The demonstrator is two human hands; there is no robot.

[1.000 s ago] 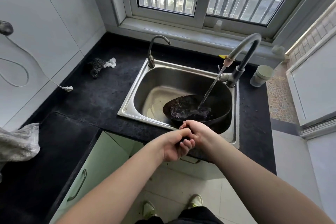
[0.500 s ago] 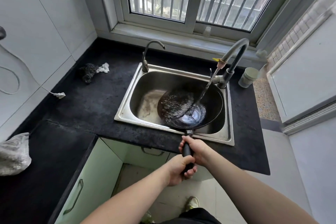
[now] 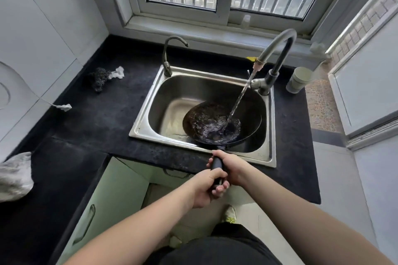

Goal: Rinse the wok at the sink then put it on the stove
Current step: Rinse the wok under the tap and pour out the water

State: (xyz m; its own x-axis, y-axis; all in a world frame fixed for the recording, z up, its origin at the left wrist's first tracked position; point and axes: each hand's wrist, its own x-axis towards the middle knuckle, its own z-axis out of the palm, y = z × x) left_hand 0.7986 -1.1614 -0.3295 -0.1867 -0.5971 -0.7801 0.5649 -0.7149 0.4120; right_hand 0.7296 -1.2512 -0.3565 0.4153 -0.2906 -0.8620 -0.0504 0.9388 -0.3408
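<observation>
- Two hands are on the wok's handle (image 3: 217,164): my left hand (image 3: 207,188) grips the near end, fingers (image 3: 220,189) curled fully round it, and my right hand (image 3: 231,166) grips just ahead of it, nearer the pan. I judge the doubled grip is there to steady a heavy, water-laden pan.
- Location of the wok (image 3: 221,125): inside the sink (image 3: 270,153), towards its right and near side, with the handle reaching out over the sink's front rim and the black bench (image 3: 97,122).
- Water from the tall tap (image 3: 277,49) slants down and strikes the wok's right inner side; the dark interior is wet and foaming. The pan appears placed so that the stream lands inside it rather than in the basin.
- A second, smaller tap (image 3: 170,56) at the sink's back left corner shows no flow.
- On the bench to the left lie a dark scourer (image 3: 100,77) with a white scrap beside it; a pale cup (image 3: 299,79) stands right of the tall tap.
- Assessment: rinsing is under way; tipping out the water and the transfer to the stove remain. No stove is visible in this view.
</observation>
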